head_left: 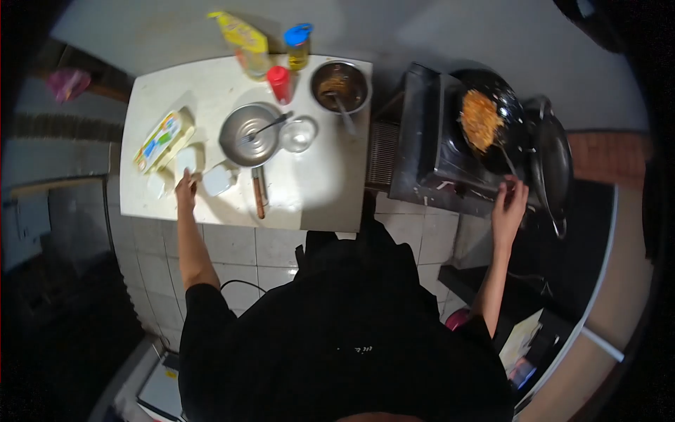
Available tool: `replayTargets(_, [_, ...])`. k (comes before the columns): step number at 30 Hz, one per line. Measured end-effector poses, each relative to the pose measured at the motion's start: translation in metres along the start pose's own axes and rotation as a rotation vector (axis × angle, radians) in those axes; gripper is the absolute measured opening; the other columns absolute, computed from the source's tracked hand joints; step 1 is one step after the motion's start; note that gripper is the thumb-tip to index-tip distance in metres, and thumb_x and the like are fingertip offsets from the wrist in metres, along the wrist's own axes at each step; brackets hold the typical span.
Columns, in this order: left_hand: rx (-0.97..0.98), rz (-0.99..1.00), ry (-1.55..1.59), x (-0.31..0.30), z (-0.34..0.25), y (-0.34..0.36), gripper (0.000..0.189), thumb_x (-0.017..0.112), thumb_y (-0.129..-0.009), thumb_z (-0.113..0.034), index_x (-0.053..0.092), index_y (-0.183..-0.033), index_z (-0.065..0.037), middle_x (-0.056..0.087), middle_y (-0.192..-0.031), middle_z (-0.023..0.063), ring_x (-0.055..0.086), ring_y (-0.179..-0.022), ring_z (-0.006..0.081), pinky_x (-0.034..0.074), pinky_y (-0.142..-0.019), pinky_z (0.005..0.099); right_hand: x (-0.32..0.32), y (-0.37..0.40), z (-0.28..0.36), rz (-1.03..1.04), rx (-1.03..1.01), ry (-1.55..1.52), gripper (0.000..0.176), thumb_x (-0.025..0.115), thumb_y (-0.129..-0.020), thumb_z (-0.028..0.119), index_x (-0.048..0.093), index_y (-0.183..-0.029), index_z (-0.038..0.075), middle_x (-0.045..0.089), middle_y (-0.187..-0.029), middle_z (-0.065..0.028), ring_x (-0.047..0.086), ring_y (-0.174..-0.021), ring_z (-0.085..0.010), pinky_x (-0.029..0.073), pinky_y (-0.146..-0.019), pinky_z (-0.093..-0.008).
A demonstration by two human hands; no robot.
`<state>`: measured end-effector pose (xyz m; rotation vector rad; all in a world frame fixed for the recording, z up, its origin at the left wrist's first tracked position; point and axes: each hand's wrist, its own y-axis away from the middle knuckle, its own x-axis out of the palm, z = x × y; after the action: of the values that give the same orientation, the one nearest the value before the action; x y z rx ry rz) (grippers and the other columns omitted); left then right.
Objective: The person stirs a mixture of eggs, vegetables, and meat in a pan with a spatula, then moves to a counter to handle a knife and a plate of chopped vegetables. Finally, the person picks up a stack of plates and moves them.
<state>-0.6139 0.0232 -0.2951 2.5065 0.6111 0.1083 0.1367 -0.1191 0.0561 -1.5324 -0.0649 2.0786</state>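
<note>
White table left; pale tiled floor beneath; grey wall behind; dim light, dark corners.

- Small white tub stands upright, just beyond the left hand's fingertips.
- Thin spatula slants from the right hand's grip up into orange-brown fried food.

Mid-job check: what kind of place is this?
Probably a home kitchen: the right hand holds a spatula in a wok of fried food on a stove, and the white table holds a metal bowl and an oil bottle.

Black wok, white table
</note>
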Motion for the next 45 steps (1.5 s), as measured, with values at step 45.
replayTargets(45, [0.774, 0.331, -0.537, 0.655, -0.094, 0.379, 0.021, 0.068, -0.089, -0.011, 0.058, -0.103, 0.000, 0.066, -0.078, 0.0107, 0.062, -0.069, 0.0170, 0.050, -0.067, 0.0313, -0.053, -0.239, -0.226, 0.417, -0.544, 0.680, 0.040, 0.061, -0.083, 0.006, 0.054, -0.122, 0.002, 0.065, -0.086, -0.0139, 0.071, -0.073, -0.0254, 0.057, -0.062, -0.0332])
